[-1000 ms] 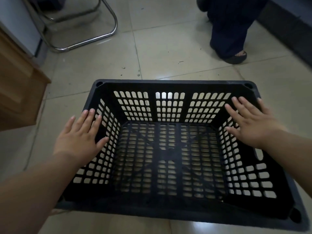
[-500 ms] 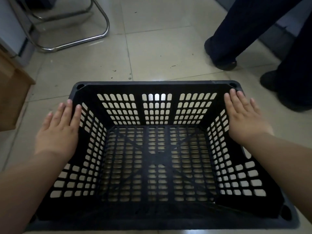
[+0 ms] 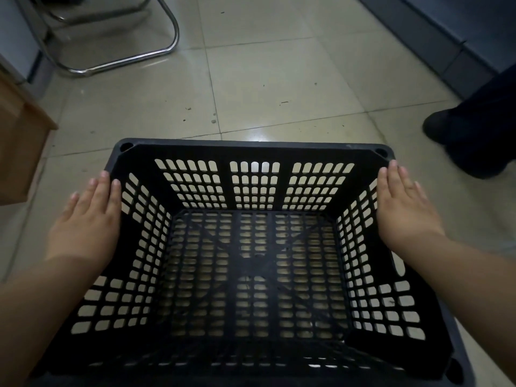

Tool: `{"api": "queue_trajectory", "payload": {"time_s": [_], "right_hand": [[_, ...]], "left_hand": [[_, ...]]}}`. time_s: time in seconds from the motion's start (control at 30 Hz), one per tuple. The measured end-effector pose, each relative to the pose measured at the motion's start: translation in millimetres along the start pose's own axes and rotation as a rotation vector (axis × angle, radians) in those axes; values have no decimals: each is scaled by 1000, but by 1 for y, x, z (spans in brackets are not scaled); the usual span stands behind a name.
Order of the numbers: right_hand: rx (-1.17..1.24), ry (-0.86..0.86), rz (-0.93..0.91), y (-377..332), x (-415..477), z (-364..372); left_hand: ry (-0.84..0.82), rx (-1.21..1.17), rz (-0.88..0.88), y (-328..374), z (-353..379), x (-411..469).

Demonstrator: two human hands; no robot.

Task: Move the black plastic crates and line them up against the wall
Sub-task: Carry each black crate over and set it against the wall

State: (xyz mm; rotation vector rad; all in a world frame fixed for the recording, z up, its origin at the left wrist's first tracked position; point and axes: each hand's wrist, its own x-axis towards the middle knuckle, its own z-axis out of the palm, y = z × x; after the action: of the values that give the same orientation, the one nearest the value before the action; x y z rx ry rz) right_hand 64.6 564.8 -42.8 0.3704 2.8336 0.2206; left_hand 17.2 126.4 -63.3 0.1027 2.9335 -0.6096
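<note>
Looking down on a floor [image 3: 279,88] of pale glossy tiles, with a few dark specks on the tiles beyond the middle. A black plastic crate [image 3: 251,148] fills the near and centre part of the view. It sits upright and open at the top, and the pale tiles show through its slotted walls and slotted bottom. Nothing lies inside it.

Two bare forearms reach in from the near corners. The left hand [image 3: 89,222] lies flat along the top of the crate's left wall, fingers straight and close together, pointing away. The right hand [image 3: 402,208] lies the same way along the right wall, its fingertips near the far right corner. Neither hand curls round anything.

At the left edge stands the corner of a light wooden cabinet [image 3: 16,152], apart from the crate. A dark wall base [image 3: 435,37] runs along the far right, well apart from the crate. In the far left is the bent chrome tube of a chair frame [image 3: 145,55], resting on the tiles. At the right, another person's dark trouser leg [image 3: 485,121] and dark shoe [image 3: 438,125] stand just beyond the crate's far right corner.
</note>
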Motion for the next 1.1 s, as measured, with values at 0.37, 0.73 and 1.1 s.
{"api": "queue_trajectory", "payload": {"time_s": [0.37,0.73,1.1], "right_hand": [[-14,-32,-47,-1,-90,-51],[-62,-16,-199,6,-197,-168],[-164,78,-500,-11,-309,-248]], "left_hand": [[-112,-62,-16,-54,-50,-108],[-237,-71,-171,-122,-170,-272],[-286,-166,-483,-148,-221,-498]]}}
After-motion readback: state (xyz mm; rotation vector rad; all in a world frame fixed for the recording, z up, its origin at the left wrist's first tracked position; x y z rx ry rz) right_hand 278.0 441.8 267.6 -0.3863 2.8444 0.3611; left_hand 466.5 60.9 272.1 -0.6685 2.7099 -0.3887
